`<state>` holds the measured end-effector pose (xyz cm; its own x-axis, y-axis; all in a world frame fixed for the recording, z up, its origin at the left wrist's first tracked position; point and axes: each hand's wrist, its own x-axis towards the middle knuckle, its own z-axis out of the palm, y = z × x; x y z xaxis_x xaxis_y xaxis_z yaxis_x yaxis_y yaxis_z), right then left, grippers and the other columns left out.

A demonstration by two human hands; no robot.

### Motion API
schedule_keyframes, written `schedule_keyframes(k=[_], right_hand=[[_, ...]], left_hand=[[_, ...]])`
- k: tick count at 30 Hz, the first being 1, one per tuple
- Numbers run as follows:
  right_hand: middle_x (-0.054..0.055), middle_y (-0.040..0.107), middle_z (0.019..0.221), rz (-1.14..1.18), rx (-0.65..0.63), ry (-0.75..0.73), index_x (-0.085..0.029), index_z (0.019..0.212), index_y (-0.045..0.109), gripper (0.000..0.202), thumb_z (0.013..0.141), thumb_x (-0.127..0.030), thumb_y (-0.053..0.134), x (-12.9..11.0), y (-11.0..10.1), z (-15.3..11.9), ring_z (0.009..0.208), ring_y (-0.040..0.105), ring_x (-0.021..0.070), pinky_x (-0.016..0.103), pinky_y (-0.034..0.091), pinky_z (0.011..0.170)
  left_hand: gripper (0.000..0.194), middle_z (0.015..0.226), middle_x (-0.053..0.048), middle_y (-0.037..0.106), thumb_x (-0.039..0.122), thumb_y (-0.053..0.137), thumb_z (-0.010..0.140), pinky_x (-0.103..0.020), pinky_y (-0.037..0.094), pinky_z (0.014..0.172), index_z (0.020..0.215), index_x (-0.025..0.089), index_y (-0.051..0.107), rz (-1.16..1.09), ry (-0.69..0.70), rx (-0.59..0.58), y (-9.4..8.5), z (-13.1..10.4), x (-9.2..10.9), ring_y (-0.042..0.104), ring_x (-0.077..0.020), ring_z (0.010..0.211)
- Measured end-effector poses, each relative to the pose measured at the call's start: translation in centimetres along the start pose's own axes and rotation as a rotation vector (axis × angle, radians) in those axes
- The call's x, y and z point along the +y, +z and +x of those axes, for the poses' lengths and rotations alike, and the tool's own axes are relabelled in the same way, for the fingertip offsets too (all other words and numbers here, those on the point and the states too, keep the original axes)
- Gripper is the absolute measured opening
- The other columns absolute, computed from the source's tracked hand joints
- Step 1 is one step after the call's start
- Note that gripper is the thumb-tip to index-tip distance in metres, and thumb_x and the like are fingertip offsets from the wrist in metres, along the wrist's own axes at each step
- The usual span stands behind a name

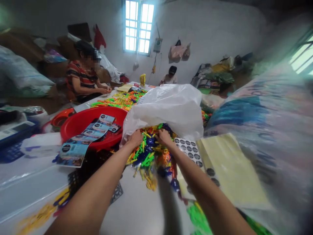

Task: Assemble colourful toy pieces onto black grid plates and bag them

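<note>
A large white plastic bag [168,101] lies on the table with its mouth towards me. Small plastic pieces [149,160] in green, yellow, orange and dark blue spill out of it. At the left side of the mouth, my left hand [135,138] has its fingers curled in among the pieces, close to the bag's edge. My right hand [165,137] is at the right side of the mouth, its fingers also bent into the pile. Both sets of fingertips are partly hidden, so what they grip cannot be made out.
A red basin [117,114] holds printed blue card sheets [75,153]. Right of the bag lie a sheet of round black stickers [189,148] and yellowish paper [230,166]. A bulky sack [244,124] crowds the right. Two people sit beyond, near more pieces [124,99].
</note>
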<state>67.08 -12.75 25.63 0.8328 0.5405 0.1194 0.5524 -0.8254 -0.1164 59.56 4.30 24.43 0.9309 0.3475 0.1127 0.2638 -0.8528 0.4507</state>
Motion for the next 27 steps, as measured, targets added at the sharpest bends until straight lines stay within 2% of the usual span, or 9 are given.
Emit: schedule_keyframes(k=[2, 5, 8, 10, 14, 18, 22, 25, 27], right_hand=[[0.024, 0.053, 0.118, -0.018, -0.011, 0.041, -0.007, 0.118, 0.055, 0.042, 0.094, -0.041, 0.046, 0.8, 1.0, 2.2, 0.111, 0.052, 0.0327, 0.042, 0.04, 0.092], [0.022, 0.052, 0.119, -0.011, -0.041, 0.045, -0.009, 0.122, 0.051, 0.051, 0.094, -0.051, 0.043, 2.3, 2.1, 3.6, 0.108, 0.055, 0.0315, 0.039, 0.041, 0.09], [0.018, 0.051, 0.118, 0.066, -0.055, -0.007, -0.015, 0.127, 0.049, 0.058, 0.088, -0.058, 0.051, 3.6, 2.2, 3.0, 0.101, 0.059, 0.0268, 0.034, 0.043, 0.088], [0.015, 0.049, 0.117, 0.121, -0.041, -0.043, -0.018, 0.13, 0.048, 0.059, 0.086, -0.057, 0.056, 4.1, 2.1, 1.8, 0.098, 0.06, 0.0243, 0.032, 0.043, 0.089], [0.013, 0.05, 0.114, 0.147, -0.006, -0.089, -0.018, 0.129, 0.051, 0.056, 0.086, -0.053, 0.058, 4.2, 2.6, -1.5, 0.099, 0.058, 0.0223, 0.032, 0.043, 0.089], [0.011, 0.054, 0.106, 0.131, -0.019, -0.224, -0.014, 0.114, 0.059, 0.039, 0.091, -0.045, 0.053, 3.9, 2.9, -5.2, 0.101, 0.056, 0.0211, 0.031, 0.042, 0.093], [0.015, 0.052, 0.114, 0.172, 0.023, -0.233, -0.013, 0.112, 0.059, 0.032, 0.091, -0.036, 0.051, 4.3, 1.7, -8.8, 0.102, 0.057, 0.0236, 0.035, 0.045, 0.091], [0.018, 0.043, 0.132, 0.252, 0.203, -0.178, -0.016, 0.126, 0.052, 0.04, 0.09, -0.033, 0.046, 4.4, 1.1, -13.1, 0.118, 0.049, 0.0292, 0.043, 0.045, 0.096], [0.017, 0.042, 0.136, 0.326, 0.245, -0.151, -0.02, 0.129, 0.051, 0.042, 0.091, -0.034, 0.042, 3.3, 1.6, -17.4, 0.125, 0.044, 0.0322, 0.049, 0.043, 0.098]], left_hand=[[0.044, 0.121, -0.012, 0.059, 0.048, 0.048, 0.091, -0.049, 0.043, 0.097, 0.119, 0.014, 0.054, -0.011, -0.018, -0.028, 0.8, 2.0, -0.4, 0.057, -0.0239, 0.111], [0.047, 0.121, -0.012, 0.061, 0.052, 0.044, 0.091, -0.045, 0.043, 0.098, 0.119, 0.016, 0.056, -0.048, 0.004, -0.084, 1.3, 4.8, -0.7, 0.058, -0.0223, 0.111], [0.049, 0.124, -0.01, 0.062, 0.053, 0.046, 0.088, -0.036, 0.042, 0.1, 0.123, 0.02, 0.056, -0.074, 0.034, -0.132, 1.1, 6.0, -0.9, 0.056, -0.0223, 0.115], [0.052, 0.128, -0.008, 0.061, 0.053, 0.049, 0.085, -0.031, 0.041, 0.099, 0.126, 0.022, 0.054, -0.073, 0.042, -0.143, 0.9, 5.4, -0.7, 0.054, -0.0232, 0.119], [0.061, 0.136, -0.009, 0.054, 0.051, 0.053, 0.08, -0.031, 0.042, 0.099, 0.133, 0.022, 0.047, -0.034, 0.038, -0.155, 1.2, 2.0, 0.6, 0.053, -0.0254, 0.121], [0.067, 0.13, -0.018, 0.057, 0.06, 0.06, 0.072, -0.045, 0.045, 0.093, 0.125, 0.02, 0.054, 0.044, -0.024, -0.212, 2.3, -1.6, 3.1, 0.058, -0.0352, 0.113], [0.066, 0.13, -0.019, 0.056, 0.063, 0.053, 0.077, -0.047, 0.04, 0.096, 0.123, 0.016, 0.056, 0.085, 0.053, -0.206, 2.0, -5.6, 5.5, 0.056, -0.0331, 0.116], [0.067, 0.144, -0.015, 0.043, 0.059, 0.048, 0.084, -0.041, 0.03, 0.107, 0.137, 0.018, 0.042, 0.129, 0.151, -0.114, 0.1, -10.1, 5.1, 0.042, -0.0282, 0.131], [0.06, 0.147, -0.01, 0.039, 0.052, 0.046, 0.088, -0.038, 0.024, 0.112, 0.14, 0.023, 0.036, 0.177, 0.168, -0.05, -1.7, -13.8, 3.0, 0.035, -0.0233, 0.135]])
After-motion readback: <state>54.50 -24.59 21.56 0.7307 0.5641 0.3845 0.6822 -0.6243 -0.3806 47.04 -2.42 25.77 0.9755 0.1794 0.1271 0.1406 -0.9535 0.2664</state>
